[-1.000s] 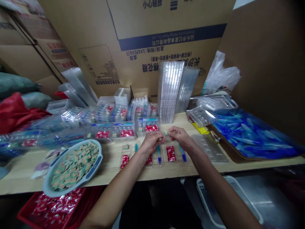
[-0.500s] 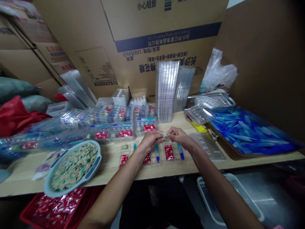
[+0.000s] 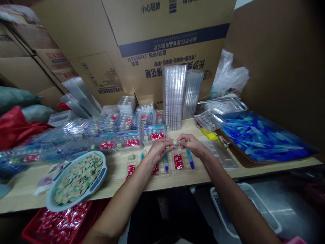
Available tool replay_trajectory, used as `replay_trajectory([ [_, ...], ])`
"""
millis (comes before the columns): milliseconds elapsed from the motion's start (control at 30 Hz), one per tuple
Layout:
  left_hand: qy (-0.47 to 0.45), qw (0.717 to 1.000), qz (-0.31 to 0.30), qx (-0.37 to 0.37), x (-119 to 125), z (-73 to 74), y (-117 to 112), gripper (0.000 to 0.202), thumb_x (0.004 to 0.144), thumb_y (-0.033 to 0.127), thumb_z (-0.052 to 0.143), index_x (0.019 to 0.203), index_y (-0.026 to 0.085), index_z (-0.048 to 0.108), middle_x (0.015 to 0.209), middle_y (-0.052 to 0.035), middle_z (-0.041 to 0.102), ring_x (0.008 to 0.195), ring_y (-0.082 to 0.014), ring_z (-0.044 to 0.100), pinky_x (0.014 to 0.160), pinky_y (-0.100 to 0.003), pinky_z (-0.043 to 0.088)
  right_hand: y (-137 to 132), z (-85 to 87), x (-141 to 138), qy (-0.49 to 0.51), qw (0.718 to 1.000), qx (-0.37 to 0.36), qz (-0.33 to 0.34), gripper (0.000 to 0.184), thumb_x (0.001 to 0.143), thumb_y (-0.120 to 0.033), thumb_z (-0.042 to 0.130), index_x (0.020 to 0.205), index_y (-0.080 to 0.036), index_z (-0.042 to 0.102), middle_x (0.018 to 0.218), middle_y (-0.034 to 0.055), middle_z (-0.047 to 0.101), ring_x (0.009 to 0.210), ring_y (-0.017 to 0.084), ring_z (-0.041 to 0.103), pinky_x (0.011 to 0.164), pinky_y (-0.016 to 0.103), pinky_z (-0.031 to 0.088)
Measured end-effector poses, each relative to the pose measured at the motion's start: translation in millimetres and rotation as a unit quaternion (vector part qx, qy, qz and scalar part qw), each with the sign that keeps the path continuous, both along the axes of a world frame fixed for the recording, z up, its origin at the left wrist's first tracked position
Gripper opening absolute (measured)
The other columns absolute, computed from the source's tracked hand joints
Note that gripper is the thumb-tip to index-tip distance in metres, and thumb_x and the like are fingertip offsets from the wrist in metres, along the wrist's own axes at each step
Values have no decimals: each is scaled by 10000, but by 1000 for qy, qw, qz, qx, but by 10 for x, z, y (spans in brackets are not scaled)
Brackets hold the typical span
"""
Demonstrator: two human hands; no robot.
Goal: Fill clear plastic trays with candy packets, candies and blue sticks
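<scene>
Above the middle of the table, my left hand (image 3: pixel 161 147) pinches a small pastel striped piece (image 3: pixel 174 142) in green and peach. My right hand (image 3: pixel 190 144) has its fingers closed at the piece's right side; whether it grips that same piece or another is too small to tell. Beneath the hands lie clear plastic trays with red printed packets (image 3: pixel 178 161) and blue-tipped pens (image 3: pixel 189 158). My left forearm partly covers one packet. A striped piece (image 3: pixel 131 157) sits in the leftmost of these trays. Many like it fill the light blue oval basin (image 3: pixel 103 174) on the left.
Filled clear trays (image 3: pixel 132 143) line the back left of the table. Tall stacks of clear trays (image 3: pixel 174 98) stand behind my hands. On the right, a cardboard box (image 3: pixel 245 159) holds many blue pens. Below the table are a red bin (image 3: pixel 33 230) of packets and a white basket (image 3: pixel 275 225).
The view has shifted slightly. My right fingers have shifted a little at the striped piece, while my left hand keeps its pinch.
</scene>
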State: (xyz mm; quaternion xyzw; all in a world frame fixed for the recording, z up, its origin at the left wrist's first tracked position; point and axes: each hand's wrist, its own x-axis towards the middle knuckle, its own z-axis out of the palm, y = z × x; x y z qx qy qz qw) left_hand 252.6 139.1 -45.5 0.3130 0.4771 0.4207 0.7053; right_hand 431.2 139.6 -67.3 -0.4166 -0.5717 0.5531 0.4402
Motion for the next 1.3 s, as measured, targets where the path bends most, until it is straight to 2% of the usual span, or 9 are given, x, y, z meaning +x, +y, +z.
replay_trajectory([
  [167,17,1000,-8,22,48,-20,-8,77,739,19,770,786,63,728,735,-67,720,647,-129,714,656,-193,590,36,-21,-33,-110,993,39,-35,159,702,-352,599,740,-204,553,578,-57,529,551,122,461,540,244,339],
  [367,83,994,4,77,48,-61,88,244,633,69,876,792,96,693,654,-20,682,536,-92,626,578,-204,542,5,-28,-15,-224,965,84,-108,47,795,-202,551,840,-215,546,669,-31,572,638,156,529,616,264,381],
  [433,158,981,2,111,15,-89,157,240,653,82,856,818,111,683,618,1,654,501,-91,593,550,-211,513,-103,-45,12,-291,942,115,-119,113,805,-115,521,849,-200,581,775,19,633,756,180,582,724,285,409],
  [533,287,944,-53,153,-1,-157,251,108,712,69,757,777,123,690,538,23,600,465,-98,546,527,-209,458,-341,-97,1,-432,887,153,-58,213,789,-34,519,890,-165,653,943,100,683,921,223,616,833,307,410],
  [633,357,914,-82,174,65,-229,317,144,674,6,684,689,147,705,457,42,539,474,-114,512,566,-220,442,-540,-152,-62,-560,810,175,7,225,817,-41,531,936,-137,697,1002,141,682,973,255,616,848,322,412],
  [700,395,893,-91,194,132,-259,342,188,626,-18,671,625,168,698,467,40,547,549,-133,540,646,-231,461,-598,-178,-97,-582,792,182,18,212,842,-62,534,940,-129,710,1004,148,678,978,265,613,857,331,413],
  [1000,494,824,-136,242,243,-298,338,201,602,2,665,534,190,650,561,-10,605,793,-213,632,876,-295,469,-536,-263,-86,-583,787,202,28,191,860,-110,576,987,-104,719,1018,177,676,1026,289,599,934,354,395],
  [1200,520,804,-146,249,248,-342,346,346,601,-31,681,426,199,490,481,-14,485,818,-239,646,879,-301,467,-524,-302,-64,-573,796,194,30,185,846,-77,563,946,-124,711,1032,159,679,1031,265,600,932,331,386],
  [1300,525,798,-137,262,271,-374,327,339,616,-32,685,478,204,485,576,-31,536,853,-241,652,878,-298,474,-520,-303,-62,-572,796,194,30,183,857,-79,554,945,-126,707,1026,159,682,1023,267,602,931,332,383],
])
